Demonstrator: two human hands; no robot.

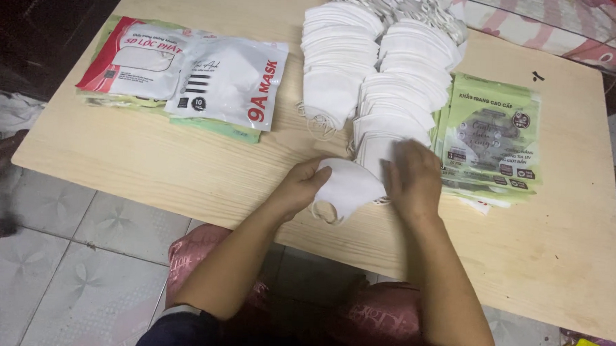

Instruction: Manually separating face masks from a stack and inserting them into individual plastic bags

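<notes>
My left hand (301,186) grips a white folded face mask (348,187) by its left edge, just above the near side of the wooden table (185,169). My right hand (411,178) lies flat on the mask's right side and on the near end of a row of stacked white masks (392,101). An ear loop hangs from the mask below my left hand. A second row of white masks (335,65) lies to the left of the first.
A pile of green printed mask bags (493,135) lies right of the masks. White and red mask packets (188,73) lie on the table's left part. Tiled floor (66,253) shows at left, patterned cloth (559,25) at the far right.
</notes>
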